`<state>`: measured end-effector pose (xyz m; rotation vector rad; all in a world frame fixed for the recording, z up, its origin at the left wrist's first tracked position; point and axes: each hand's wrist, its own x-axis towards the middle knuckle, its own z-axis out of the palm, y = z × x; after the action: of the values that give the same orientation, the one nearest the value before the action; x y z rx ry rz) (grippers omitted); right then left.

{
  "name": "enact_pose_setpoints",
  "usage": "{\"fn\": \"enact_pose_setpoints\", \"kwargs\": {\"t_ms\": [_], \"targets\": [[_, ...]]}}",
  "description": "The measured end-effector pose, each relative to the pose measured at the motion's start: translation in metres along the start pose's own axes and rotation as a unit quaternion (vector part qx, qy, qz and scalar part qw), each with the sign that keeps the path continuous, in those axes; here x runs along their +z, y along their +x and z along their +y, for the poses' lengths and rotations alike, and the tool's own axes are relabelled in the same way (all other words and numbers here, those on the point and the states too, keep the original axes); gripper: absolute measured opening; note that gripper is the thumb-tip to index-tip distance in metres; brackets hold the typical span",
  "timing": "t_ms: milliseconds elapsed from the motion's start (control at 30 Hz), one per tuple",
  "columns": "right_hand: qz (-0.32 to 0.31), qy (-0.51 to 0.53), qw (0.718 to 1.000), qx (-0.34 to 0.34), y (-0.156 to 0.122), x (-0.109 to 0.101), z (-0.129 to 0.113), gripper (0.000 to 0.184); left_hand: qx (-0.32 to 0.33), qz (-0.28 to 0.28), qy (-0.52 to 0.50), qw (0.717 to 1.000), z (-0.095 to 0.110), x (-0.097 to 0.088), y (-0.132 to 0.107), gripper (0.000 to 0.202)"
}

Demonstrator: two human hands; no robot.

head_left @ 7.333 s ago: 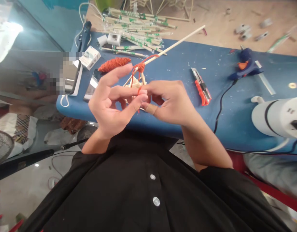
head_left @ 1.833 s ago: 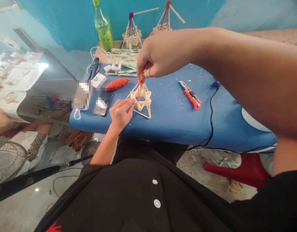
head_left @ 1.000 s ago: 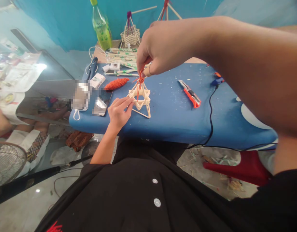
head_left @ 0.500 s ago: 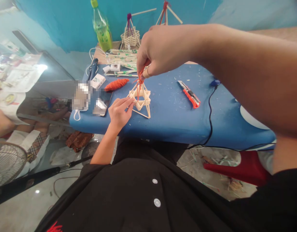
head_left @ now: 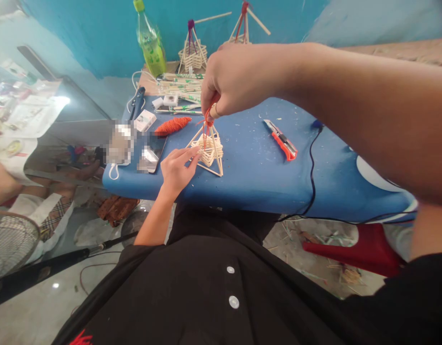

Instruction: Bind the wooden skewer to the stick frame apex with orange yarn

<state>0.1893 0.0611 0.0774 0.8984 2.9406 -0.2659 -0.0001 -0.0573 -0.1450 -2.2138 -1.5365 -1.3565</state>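
Observation:
A small pyramid frame of wooden sticks (head_left: pixel 220 165) stands on the blue tabletop, its top bound with orange yarn (head_left: pixel 209 123). Above that peak, my right hand (head_left: pixel 226 79) is closed in a pinch on the yarn. Inside the frame hangs a basket of stacked sticks (head_left: pixel 214 152), with orange strands running down to it. My left hand (head_left: pixel 176 167) pinches the basket's near left side between thumb and fingers; the fingertips partly cover the contact. Left of the frame lies a spindle of orange yarn (head_left: pixel 173 126).
A utility knife (head_left: pixel 282 141) lies on the right, a phone (head_left: pixel 154 151) on the left. Behind are chopsticks (head_left: pixel 181 86), a green bottle (head_left: pixel 152 50) and two similar stick frames, one with purple yarn (head_left: pixel 192 55). A black cable (head_left: pixel 313 177) crosses the table's right side.
The stacked-stick basket has shifted within the frame; its open middle showed before, and now its layers look closer together. My right hand is slightly lower, still on the yarn.

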Motion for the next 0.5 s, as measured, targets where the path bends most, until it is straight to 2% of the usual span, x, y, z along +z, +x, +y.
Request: {"fn": "enact_pose_setpoints", "kwargs": {"t_ms": [133,233,333,500], "targets": [[0.003,0.004,1.000,-0.009,0.002,0.001,0.002,0.022,-0.028,0.003,-0.011,1.000,0.003,-0.003,0.001,0.025],[0.005,0.017,1.000,-0.007,0.001,0.002,0.003,0.019,-0.046,0.053,-0.029,0.997,0.006,-0.004,0.009,0.022],[0.006,0.034,0.999,-0.002,-0.002,0.003,0.005,0.017,-0.040,0.104,-0.057,0.992,0.012,-0.003,0.025,0.019],[-0.001,0.051,0.998,0.030,-0.003,0.004,0.007,0.019,-0.035,0.109,-0.103,0.988,0.023,0.000,0.059,0.018]]}}
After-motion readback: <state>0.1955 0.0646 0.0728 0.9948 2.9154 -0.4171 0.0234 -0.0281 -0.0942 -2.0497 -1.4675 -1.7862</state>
